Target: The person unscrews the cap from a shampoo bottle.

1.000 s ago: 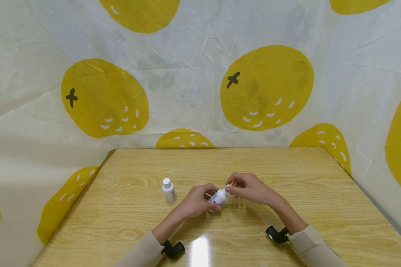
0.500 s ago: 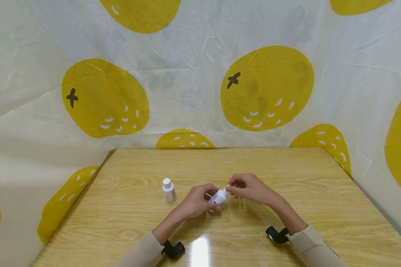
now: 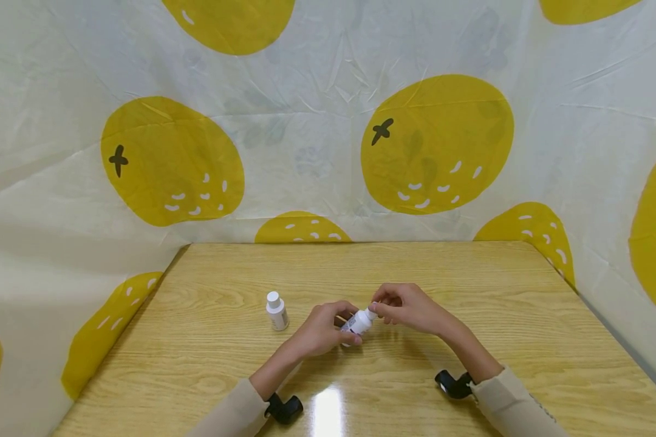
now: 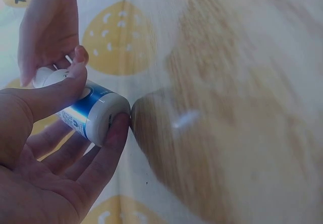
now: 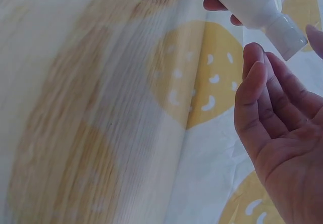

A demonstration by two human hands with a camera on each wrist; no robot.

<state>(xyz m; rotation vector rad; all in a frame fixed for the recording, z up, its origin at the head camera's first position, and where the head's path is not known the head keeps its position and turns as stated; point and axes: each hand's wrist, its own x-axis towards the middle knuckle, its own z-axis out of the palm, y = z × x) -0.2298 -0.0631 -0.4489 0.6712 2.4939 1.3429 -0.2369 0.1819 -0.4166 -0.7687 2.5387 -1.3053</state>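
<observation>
In the head view my left hand (image 3: 322,331) grips a small white bottle (image 3: 358,323), tilted with its cap up and to the right. The left wrist view shows this bottle (image 4: 96,110) between thumb and fingers, its base with a blue band facing the camera. The lettering in the right wrist view reads "Dove" on the bottle (image 5: 250,2). My right hand (image 3: 410,306) has its thumb and forefinger at the white cap (image 5: 285,36), pinching it in the head view. Its other fingers curl below the cap. A second white bottle (image 3: 277,315) stands upright left of my left hand.
The wooden table (image 3: 224,273) has a bright light reflection near its front. A pale cloth (image 3: 306,152) printed with yellow fruit hangs behind and at the sides. Black wrist cameras (image 3: 284,409) are strapped at both sleeves.
Almost nothing differs. Both hands stay at the tilted bottle, with only slight movement of the right fingers at its cap. The standing bottle has not moved.
</observation>
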